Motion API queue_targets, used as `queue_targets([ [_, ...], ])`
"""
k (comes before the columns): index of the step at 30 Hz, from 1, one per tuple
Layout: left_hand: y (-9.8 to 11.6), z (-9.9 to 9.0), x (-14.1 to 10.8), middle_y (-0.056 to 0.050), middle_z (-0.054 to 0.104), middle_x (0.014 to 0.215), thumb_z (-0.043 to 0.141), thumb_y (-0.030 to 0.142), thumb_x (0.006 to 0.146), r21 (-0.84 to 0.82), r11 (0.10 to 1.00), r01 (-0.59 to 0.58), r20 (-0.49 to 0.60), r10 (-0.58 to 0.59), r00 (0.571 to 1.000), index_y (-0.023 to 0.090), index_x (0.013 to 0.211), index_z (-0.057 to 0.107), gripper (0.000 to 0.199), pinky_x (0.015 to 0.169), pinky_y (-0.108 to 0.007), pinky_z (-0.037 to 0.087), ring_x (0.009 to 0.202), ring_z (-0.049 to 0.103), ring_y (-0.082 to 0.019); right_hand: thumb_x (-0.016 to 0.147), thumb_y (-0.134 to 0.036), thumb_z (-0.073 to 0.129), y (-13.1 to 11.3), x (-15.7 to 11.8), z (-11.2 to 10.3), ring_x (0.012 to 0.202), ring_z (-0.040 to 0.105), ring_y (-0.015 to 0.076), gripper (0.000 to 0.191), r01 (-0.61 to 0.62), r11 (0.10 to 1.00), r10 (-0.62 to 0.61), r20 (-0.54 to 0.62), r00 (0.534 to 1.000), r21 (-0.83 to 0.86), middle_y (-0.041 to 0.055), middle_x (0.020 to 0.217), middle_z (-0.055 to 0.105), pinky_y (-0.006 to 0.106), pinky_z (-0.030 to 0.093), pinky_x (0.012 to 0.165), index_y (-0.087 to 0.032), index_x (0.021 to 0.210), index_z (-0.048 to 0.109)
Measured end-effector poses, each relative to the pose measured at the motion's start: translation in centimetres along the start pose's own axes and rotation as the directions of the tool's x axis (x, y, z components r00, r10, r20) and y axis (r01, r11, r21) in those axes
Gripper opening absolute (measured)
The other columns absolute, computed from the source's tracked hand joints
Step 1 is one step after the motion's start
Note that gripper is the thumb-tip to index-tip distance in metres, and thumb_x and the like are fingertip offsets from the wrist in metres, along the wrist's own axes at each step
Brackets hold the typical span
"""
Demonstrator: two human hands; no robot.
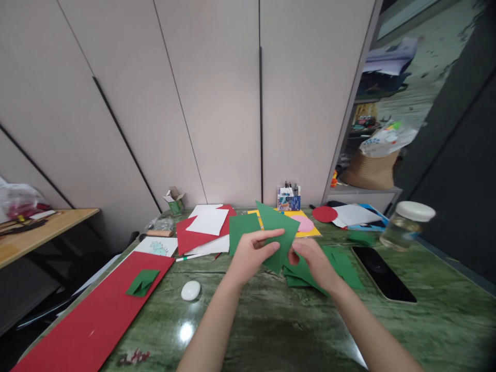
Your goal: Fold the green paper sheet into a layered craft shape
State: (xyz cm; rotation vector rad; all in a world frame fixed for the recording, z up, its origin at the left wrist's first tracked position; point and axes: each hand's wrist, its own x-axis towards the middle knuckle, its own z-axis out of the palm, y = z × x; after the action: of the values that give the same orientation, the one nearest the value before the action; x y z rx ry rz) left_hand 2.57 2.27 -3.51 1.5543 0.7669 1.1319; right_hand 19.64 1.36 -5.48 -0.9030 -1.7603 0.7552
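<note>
- Paper sits at the middle of my view: a green sheet (pixel 277 217), raised off the table (pixel 248 336) between the two hands, one sharp corner pointing up and away.
- I see the left hand (pixel 248 256) at its left side, thumb and forefinger slightly parted over the near face; its other fingers are hidden, so I cannot tell whether they grip from behind.
- The right hand (pixel 315 261) is at the right edge, its thumb and bent fingers closed on the paper.
- As for progress, I find one folded green piece (pixel 142 283), with its raised flaps, on the long red sheet (pixel 93 320) at the left. The held sheet looks mostly flat, and I cannot make out a finished fold. Unfolded stock remains: a flat green square (pixel 243 230) just beyond the left hand, and overlapping green sheets (pixel 346 268) by the right hand. How many are meant for use, I cannot tell.
- Near left of the hands, I see a smooth white object (pixel 190 291); to the right, a phone (pixel 383 274) and a lidded jar (pixel 406 227).
- On the far side lie white paper (pixel 209 221), a pink disc (pixel 304 223) on something yellow, a red disc (pixel 324 214), and a box of pens (pixel 289 200).
</note>
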Motion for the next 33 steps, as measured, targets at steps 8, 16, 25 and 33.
queue_targets([
  [8,0.03,-0.09,-0.04,-0.005,0.067,0.113,0.065,0.023,0.076,0.016,1.0,0.011,0.044,-0.012,0.999,0.022,0.108,0.067,0.033,0.082,-0.032,0.047,0.099,0.06,-0.022,0.087,-0.026,0.038,0.06,0.04,0.12,0.046,0.042,0.0116,0.045,0.046,0.986,-0.058,-0.066,0.996,-0.16,-0.0025,0.041,0.043,0.025,0.031,0.051,-0.019,0.042,0.041],
  [16,-0.03,-0.2,-0.04,-0.005,0.066,0.112,0.065,0.022,0.075,0.01,1.0,-0.023,0.013,0.023,1.0,0.022,0.109,0.067,0.034,0.086,-0.032,0.044,0.103,0.057,-0.023,0.087,-0.036,0.035,0.21,0.16,0.05,0.05,0.047,0.0139,0.043,-0.014,0.991,0.014,-0.001,1.0,0.132,0.0002,0.049,0.051,0.026,0.037,0.053,-0.019,0.051,0.05],
  [25,0.37,-0.04,-0.07,-0.005,0.066,0.11,0.064,0.023,0.075,0.084,0.996,-0.034,0.058,0.029,0.998,0.022,0.11,0.066,0.035,0.085,-0.033,0.044,0.099,0.056,-0.023,0.087,-0.035,0.043,0.08,-0.08,-0.01,0.049,0.047,0.0128,0.043,-0.027,1.0,0.026,-0.043,0.999,-0.012,-0.0009,0.047,0.051,0.025,0.037,0.052,-0.017,0.049,0.053],
  [33,-0.11,-0.14,0.16,-0.001,0.054,0.073,0.069,0.024,0.071,0.122,0.992,-0.042,0.0,0.042,0.999,0.02,0.102,0.07,0.031,0.058,-0.024,0.038,0.065,0.045,-0.012,0.087,-0.038,0.044,0.35,0.21,-0.39,0.046,0.045,0.0122,0.046,-0.089,0.995,0.09,-0.031,0.995,0.037,-0.0012,0.044,0.048,0.025,0.035,0.049,-0.018,0.046,0.051],
])
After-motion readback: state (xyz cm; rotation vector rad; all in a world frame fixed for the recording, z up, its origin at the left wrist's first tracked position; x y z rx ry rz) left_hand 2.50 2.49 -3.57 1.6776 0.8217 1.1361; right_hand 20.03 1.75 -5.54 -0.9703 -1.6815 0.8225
